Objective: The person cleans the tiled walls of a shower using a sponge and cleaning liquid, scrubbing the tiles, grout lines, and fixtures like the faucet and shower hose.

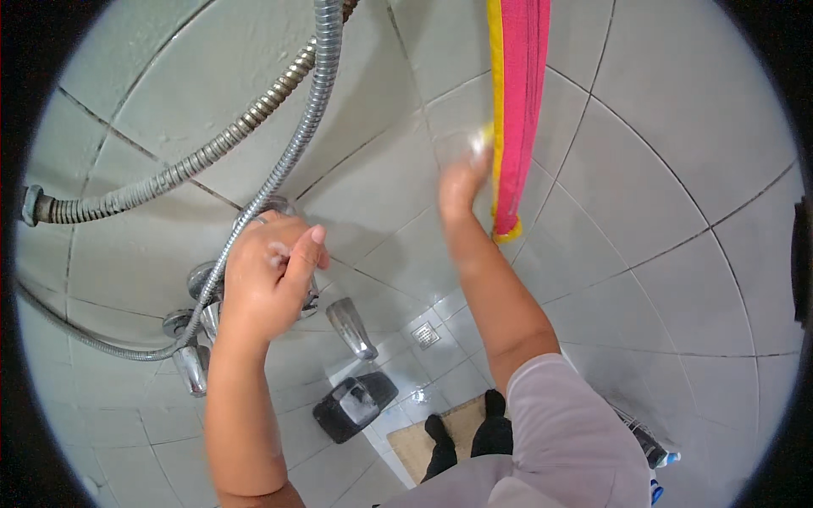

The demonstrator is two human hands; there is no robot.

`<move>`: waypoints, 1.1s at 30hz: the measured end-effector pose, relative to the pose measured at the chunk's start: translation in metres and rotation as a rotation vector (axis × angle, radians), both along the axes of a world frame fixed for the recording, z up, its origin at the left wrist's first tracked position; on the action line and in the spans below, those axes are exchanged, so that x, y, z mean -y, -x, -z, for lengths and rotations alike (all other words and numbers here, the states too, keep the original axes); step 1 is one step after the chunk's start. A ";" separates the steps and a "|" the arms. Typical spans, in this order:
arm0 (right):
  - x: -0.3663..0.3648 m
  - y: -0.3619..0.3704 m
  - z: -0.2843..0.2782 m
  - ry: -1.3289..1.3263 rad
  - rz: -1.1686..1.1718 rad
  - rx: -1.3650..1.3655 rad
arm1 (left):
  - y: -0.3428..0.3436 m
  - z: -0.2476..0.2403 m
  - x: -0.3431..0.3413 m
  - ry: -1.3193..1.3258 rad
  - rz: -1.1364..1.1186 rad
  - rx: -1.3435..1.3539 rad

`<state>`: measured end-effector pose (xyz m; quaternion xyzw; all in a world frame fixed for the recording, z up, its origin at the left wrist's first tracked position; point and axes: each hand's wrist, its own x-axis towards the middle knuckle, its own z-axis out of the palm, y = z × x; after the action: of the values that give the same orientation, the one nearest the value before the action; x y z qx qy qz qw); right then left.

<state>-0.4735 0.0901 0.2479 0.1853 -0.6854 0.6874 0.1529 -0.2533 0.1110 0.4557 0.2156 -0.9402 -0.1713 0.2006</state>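
Fingers [479, 159], R hand [463, 180]: v. blurry

A bathroom, by the look of it – its washing corner: grey-white tiled walls [660, 296] all around, ribbed metal shower hoses [323, 80] looping at ten o'clock, chrome taps [191, 370] at eight, a metal spout [350, 327] at seven, and near six a square floor drain [425, 336] – beyond a beige mat [461, 427]

Left hand [269, 275] partly curled, right hand [462, 186] blurred
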 end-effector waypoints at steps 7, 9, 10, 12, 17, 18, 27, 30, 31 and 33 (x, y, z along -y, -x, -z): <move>0.009 0.122 -0.005 0.771 -0.534 0.347 | 0.004 -0.019 -0.012 -0.036 0.046 -0.079; 0.017 0.001 -0.002 0.221 0.068 0.190 | -0.010 -0.020 0.002 0.038 -0.027 0.031; 0.012 -0.030 0.002 0.242 -0.148 0.409 | -0.013 -0.024 -0.001 0.033 -0.023 0.073; 0.015 -0.096 0.022 -0.281 0.059 0.007 | -0.005 -0.026 -0.006 0.064 0.001 0.014; 0.004 -0.133 -0.049 -0.457 -0.334 -0.603 | -0.021 -0.024 0.000 0.153 -0.056 -0.004; 0.004 -0.099 -0.068 -0.472 -0.249 -0.611 | -0.018 -0.023 -0.001 0.106 -0.020 0.013; 0.003 -0.125 -0.037 -0.134 -0.420 -0.657 | -0.018 -0.019 -0.005 0.069 -0.055 0.047; -0.008 -0.092 -0.064 -0.394 -0.355 -0.595 | -0.015 -0.026 -0.004 0.036 -0.070 0.130; -0.011 -0.072 -0.092 -0.242 -0.264 -0.387 | -0.014 -0.030 -0.005 0.035 -0.068 0.092; -0.014 -0.047 -0.101 -0.118 -0.146 -0.181 | -0.004 -0.026 -0.006 0.046 -0.044 0.006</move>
<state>-0.4270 0.1045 0.3494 0.3048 -0.6928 0.6355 0.1523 -0.2495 0.1170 0.4821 0.2322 -0.9395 -0.1444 0.2064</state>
